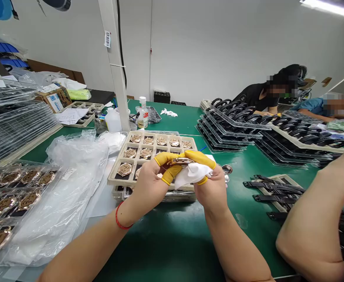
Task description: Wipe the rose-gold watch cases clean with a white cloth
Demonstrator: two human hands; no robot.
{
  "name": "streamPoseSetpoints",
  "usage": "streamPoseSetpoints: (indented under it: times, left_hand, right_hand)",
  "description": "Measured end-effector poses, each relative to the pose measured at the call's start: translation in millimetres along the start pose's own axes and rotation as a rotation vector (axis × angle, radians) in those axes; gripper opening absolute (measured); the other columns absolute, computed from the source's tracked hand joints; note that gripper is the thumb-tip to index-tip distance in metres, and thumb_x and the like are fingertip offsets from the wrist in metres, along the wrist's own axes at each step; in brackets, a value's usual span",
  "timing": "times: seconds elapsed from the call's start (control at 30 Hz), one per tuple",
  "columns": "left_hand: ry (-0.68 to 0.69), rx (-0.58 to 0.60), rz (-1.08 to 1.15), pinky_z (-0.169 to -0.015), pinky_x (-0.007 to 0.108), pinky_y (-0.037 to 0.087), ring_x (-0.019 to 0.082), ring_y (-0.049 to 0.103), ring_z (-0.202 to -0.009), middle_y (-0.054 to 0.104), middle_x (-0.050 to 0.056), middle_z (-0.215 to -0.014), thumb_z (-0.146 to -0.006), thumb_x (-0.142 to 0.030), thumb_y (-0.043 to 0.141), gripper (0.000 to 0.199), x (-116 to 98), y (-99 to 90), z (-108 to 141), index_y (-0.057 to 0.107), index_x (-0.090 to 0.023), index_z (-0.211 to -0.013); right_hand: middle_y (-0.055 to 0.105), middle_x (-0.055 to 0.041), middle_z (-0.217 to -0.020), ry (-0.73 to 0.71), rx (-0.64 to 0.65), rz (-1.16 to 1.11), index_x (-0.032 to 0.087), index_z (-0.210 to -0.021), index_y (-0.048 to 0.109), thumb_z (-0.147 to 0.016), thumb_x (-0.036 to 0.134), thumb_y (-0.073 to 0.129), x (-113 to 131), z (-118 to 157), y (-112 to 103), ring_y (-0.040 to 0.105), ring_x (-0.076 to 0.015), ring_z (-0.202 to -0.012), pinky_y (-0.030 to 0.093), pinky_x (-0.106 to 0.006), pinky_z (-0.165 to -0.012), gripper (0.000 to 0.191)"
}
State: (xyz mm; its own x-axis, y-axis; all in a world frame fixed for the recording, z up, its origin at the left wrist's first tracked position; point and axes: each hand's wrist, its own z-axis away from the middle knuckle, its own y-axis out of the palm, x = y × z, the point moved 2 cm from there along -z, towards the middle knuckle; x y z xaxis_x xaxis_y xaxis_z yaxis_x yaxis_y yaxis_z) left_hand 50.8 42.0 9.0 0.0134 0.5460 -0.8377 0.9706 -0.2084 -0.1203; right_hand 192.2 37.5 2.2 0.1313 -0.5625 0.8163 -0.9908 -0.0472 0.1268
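Observation:
My left hand (154, 180), with yellow finger cots on thumb and finger, pinches a rose-gold watch case (183, 160) seen edge-on. On the other side of it, my right hand (213, 186), also in yellow finger cots, grips a white cloth (192, 174) that hangs below the watch case and touches it. Both hands are closed. Under and behind them lies a beige compartment tray (114, 181) with several rose-gold watch cases (125, 169) face down or back up in its cells. My hands hide the tray's front right cells.
Plastic bags (69, 188) and trays of watch cases (27, 199) lie left. A white post (113, 58) rises behind, beside bottles (143, 113). Stacked trays of black straps (227, 125) stand right. A neighbour's bare arm (315, 219) reaches in at right; two people sit farther back.

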Motion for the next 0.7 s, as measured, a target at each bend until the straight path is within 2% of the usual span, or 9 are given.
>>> streamPoseSetpoints:
  times: [0.1, 0.17, 0.23, 0.3, 0.37, 0.47, 0.57, 0.63, 0.7]
  left_hand:
    - [-0.009, 0.082, -0.087, -0.068, 0.023, 0.052, 0.014, 0.064, -0.076, 0.07, 0.002, -0.095, -0.088, -0.022, 0.058, 0.023, 0, 3.0, 0, 0.061, -0.021, -0.111]
    - [-0.015, 0.138, -0.317, -0.059, 0.023, 0.048, 0.014, 0.061, -0.066, 0.069, 0.002, -0.088, -0.085, -0.019, 0.058, 0.029, -3, -0.2, 1, 0.06, -0.021, -0.114]
    - [0.041, 0.134, -0.593, -0.054, 0.024, 0.044, 0.015, 0.059, -0.061, 0.069, 0.003, -0.079, -0.084, -0.017, 0.057, 0.028, -8, -6.0, 1, 0.062, -0.018, -0.111]
    - [0.229, 0.088, -0.812, -0.054, 0.026, 0.041, 0.017, 0.058, -0.061, 0.068, 0.004, -0.072, -0.085, -0.014, 0.052, 0.019, -13, -10.1, 0, 0.066, -0.017, -0.098]
    - [0.497, 0.045, -0.936, -0.054, 0.027, 0.038, 0.017, 0.055, -0.059, 0.064, 0.004, -0.063, -0.087, -0.01, 0.047, 0.023, -16, -10.4, -1, 0.067, -0.017, -0.079]
    - [0.712, 0.048, -0.95, -0.058, 0.029, 0.04, 0.017, 0.051, -0.058, 0.061, 0.004, -0.057, -0.087, -0.007, 0.044, 0.031, -14, -8.2, -4, 0.063, -0.017, -0.066]
    - [0.725, 0.071, -0.76, -0.076, 0.033, 0.046, 0.017, 0.057, -0.069, 0.07, 0.005, -0.075, -0.09, -0.012, 0.048, 0.021, -9, -8.0, -8, 0.066, -0.018, -0.083]
    - [0.736, 0.063, -0.651, -0.089, 0.036, 0.045, 0.017, 0.061, -0.078, 0.073, 0.005, -0.09, -0.092, -0.017, 0.051, 0.016, -7, -9.1, -8, 0.066, -0.019, -0.096]
    - [0.745, 0.045, -0.644, -0.096, 0.039, 0.042, 0.016, 0.063, -0.082, 0.073, 0.005, -0.096, -0.091, -0.017, 0.053, 0.016, -6, -10.9, -7, 0.065, -0.021, -0.101]
  right_hand:
    - [0.07, -0.0043, -0.101, 0.001, -0.06, 0.072, 0.031, -0.104, 0.071, -0.085, 0.032, 0.065, 1, 0, 1, 0.063, -0.0231, -0.099, 0.053, -0.038, -0.086, 0.02]
    - [0.07, -0.0041, -0.098, -0.048, -0.049, 0.21, 0.03, -0.1, 0.073, -0.085, 0.029, 0.064, 4, 0, 1, 0.063, -0.0224, -0.096, 0.051, -0.038, -0.086, 0.017]
    - [0.07, -0.0035, -0.096, -0.111, -0.002, 0.319, 0.029, -0.094, 0.074, -0.084, 0.027, 0.065, 6, 0, 3, 0.063, -0.022, -0.092, 0.05, -0.038, -0.087, 0.013]
    - [0.07, -0.0026, -0.093, -0.12, -0.006, 0.324, 0.028, -0.091, 0.074, -0.083, 0.027, 0.066, 7, 1, 5, 0.062, -0.0211, -0.09, 0.05, -0.036, -0.084, 0.011]
    - [0.069, -0.0015, -0.09, -0.034, -0.068, 0.277, 0.027, -0.092, 0.073, -0.083, 0.028, 0.066, 6, 0, 6, 0.062, -0.0191, -0.085, 0.05, -0.033, -0.08, 0.011]
    - [0.068, -0.0005, -0.086, 0.128, -0.097, 0.214, 0.025, -0.091, 0.071, -0.082, 0.031, 0.068, 8, -5, 3, 0.061, -0.0165, -0.078, 0.05, -0.029, -0.074, 0.012]
    - [0.066, 0.0003, -0.078, 0.228, -0.078, 0.03, 0.024, -0.087, 0.069, -0.076, 0.038, 0.073, 13, -13, -7, 0.06, -0.0156, -0.073, 0.051, -0.029, -0.071, 0.018]
    - [0.062, 0.0016, -0.07, 0.239, -0.087, -0.092, 0.023, -0.077, 0.067, -0.067, 0.042, 0.079, 18, -17, -15, 0.059, -0.015, -0.068, 0.051, -0.028, -0.068, 0.025]
    - [0.059, 0.0014, -0.066, 0.217, -0.011, -0.085, 0.022, -0.067, 0.064, -0.061, 0.04, 0.083, 25, -15, -19, 0.057, -0.0152, -0.066, 0.051, -0.029, -0.065, 0.027]
